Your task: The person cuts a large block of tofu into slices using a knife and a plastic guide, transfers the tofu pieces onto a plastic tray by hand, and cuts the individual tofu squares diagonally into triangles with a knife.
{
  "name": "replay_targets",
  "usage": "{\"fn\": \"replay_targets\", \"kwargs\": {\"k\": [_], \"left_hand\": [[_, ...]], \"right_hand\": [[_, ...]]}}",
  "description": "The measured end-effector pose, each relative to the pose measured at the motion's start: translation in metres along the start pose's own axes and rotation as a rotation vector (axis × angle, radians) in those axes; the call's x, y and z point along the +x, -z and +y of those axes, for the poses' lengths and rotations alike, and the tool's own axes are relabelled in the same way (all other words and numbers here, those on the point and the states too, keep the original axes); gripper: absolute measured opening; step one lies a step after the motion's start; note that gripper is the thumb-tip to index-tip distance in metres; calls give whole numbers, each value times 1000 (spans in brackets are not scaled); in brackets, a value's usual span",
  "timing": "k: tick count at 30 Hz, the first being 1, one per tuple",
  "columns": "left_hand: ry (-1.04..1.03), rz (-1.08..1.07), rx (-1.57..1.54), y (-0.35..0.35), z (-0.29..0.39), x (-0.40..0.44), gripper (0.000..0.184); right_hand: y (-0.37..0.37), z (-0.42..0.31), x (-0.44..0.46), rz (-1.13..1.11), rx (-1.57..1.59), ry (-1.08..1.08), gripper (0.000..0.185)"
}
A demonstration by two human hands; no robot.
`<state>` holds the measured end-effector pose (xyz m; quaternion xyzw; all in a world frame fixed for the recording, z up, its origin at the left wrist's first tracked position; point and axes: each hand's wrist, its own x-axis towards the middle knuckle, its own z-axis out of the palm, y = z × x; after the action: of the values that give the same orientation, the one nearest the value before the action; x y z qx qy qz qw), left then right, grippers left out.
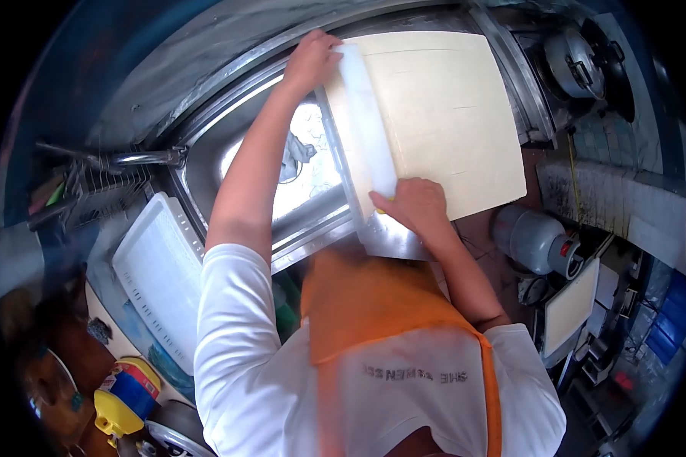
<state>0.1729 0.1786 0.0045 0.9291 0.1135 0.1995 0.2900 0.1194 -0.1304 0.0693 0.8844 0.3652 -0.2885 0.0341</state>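
A large flat cream sheet (450, 114) lies over a metal surface beside the sink, with a few thin dark lines across it. Along its left side runs a long white strip (368, 122), semi-translucent and straight-edged. At the far end of the strip, my left hand (312, 62) is closed, its fingers bent over the strip's end and the sheet's corner. My right hand (415, 204) is closed at the near end, beside the sheet's front edge. A bit of yellow shows by its thumb, and the rest of what it grips is hidden.
To the left is a steel sink (229, 137) with a faucet (149, 158) and a grey cloth-like thing (300, 148). A white tray (156, 266) leans nearby. A pot (572, 65) stands far right, above a gas cylinder (527, 238). A yellow jug (126, 396) is lower left.
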Motion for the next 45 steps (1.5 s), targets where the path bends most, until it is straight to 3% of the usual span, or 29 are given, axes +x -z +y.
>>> {"fn": "replay_targets", "kwargs": {"k": [9, 24, 28, 31, 36, 40, 45], "left_hand": [[91, -127, 88, -32, 4, 7, 25], [88, -75, 51, -41, -14, -5, 29], [128, -117, 72, -38, -6, -8, 32], [127, -163, 166, -27, 21, -13, 42], [-10, -215, 205, -25, 59, -53, 72], [-64, -322, 213, -24, 71, -77, 98], [-101, -367, 254, -23, 75, -86, 120]], "right_hand": [[-14, 18, 5, 67, -60, 1, 69], [-22, 23, 9, 131, -135, 64, 73], [-12, 23, 9, 33, -24, 42, 76], [-3, 49, 3, -70, 171, 36, 76], [16, 109, -41, -15, 607, 59, 41], [20, 118, -79, 34, 631, -112, 31], [-5, 89, -107, 364, 557, -61, 19]]}}
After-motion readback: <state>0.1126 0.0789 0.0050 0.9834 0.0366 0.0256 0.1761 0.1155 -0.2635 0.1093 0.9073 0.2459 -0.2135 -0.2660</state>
